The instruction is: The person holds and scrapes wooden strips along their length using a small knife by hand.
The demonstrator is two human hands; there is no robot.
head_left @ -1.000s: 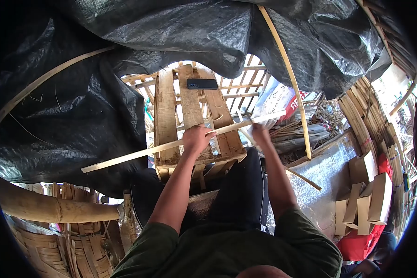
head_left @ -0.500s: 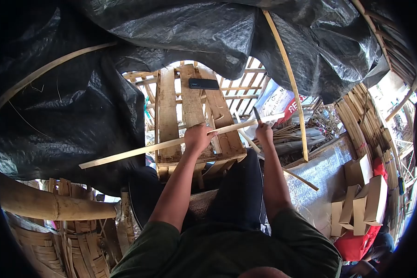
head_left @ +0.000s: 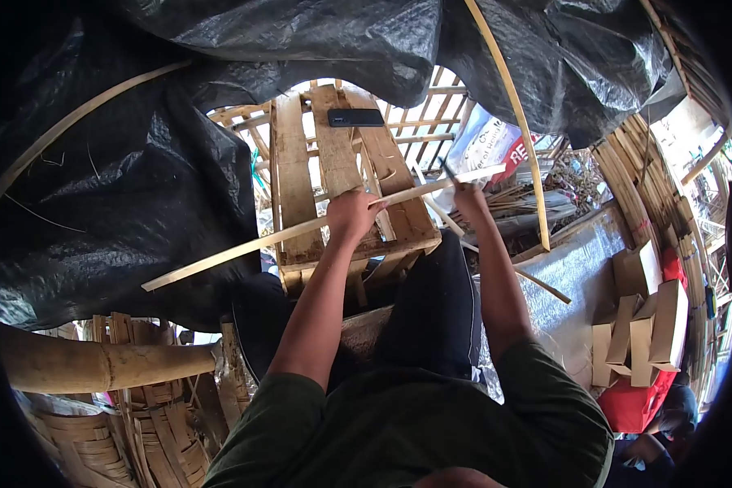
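A long, pale strip of bamboo or wood slants across my lap, its right end higher than its left. My left hand is closed around its middle, above the front of a slatted wooden bench. Near the right end, my right hand grips a knife. The dark blade points up and left and meets the strip or lies just beside it; exact contact is unclear. The knife's handle is hidden in my fingers.
A dark phone lies on the bench slats. Black plastic sheeting hangs left and overhead. A thin curved strip hangs close to my right hand. Open cardboard boxes stand at right, and a thick bamboo pole lies at left.
The whole view has shifted, so the bench, phone and both hands appear higher. Both hands keep their grips on the strip and knife, with little movement relative to the bench.
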